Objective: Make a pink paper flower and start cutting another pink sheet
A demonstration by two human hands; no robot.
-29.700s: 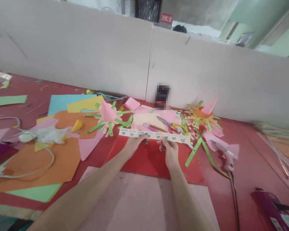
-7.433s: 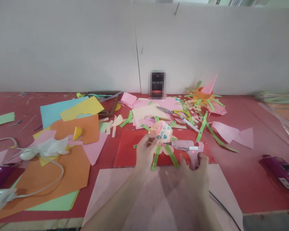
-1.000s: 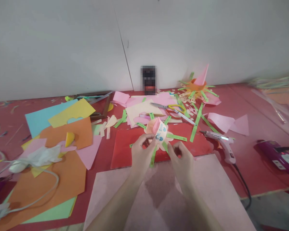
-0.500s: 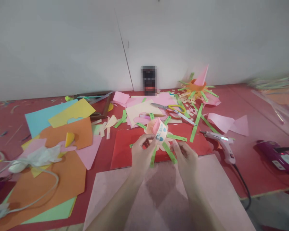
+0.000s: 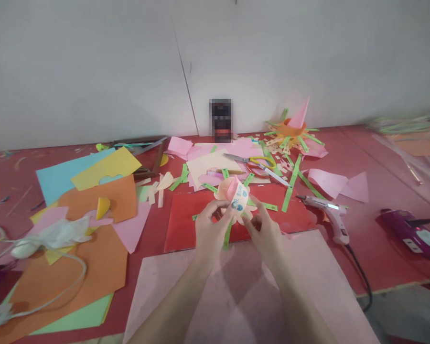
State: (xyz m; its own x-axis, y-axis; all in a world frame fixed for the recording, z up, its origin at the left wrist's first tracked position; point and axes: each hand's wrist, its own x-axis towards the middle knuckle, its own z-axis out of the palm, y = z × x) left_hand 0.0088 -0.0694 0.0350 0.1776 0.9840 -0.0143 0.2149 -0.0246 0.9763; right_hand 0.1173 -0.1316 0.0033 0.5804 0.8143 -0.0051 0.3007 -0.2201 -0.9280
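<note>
A cream paper flower (image 5: 242,199) with blue writing and blue hearts on its curled band is held up over the red board (image 5: 181,224). Green paper strips (image 5: 266,206) radiate from it, and a pink paper piece (image 5: 232,188) pokes out of its middle. My left hand (image 5: 212,222) pinches its left side between thumb and fingers. On the right edge, my right hand (image 5: 265,227) has thumb and index finger closed around a petal and a strip, partly covering both.
A glue gun (image 5: 333,215) lies right with its cord, near a purple device (image 5: 412,232). Behind are scissors (image 5: 251,160), a white pen-like tool (image 5: 275,176) and another paper craft (image 5: 293,126). Coloured sheets (image 5: 103,258) and a white cable (image 5: 68,291) cover the left.
My right hand has moved left and slightly in, from the strip's outer end to the flower's edge. The left hand and the flower stay nearly still.
</note>
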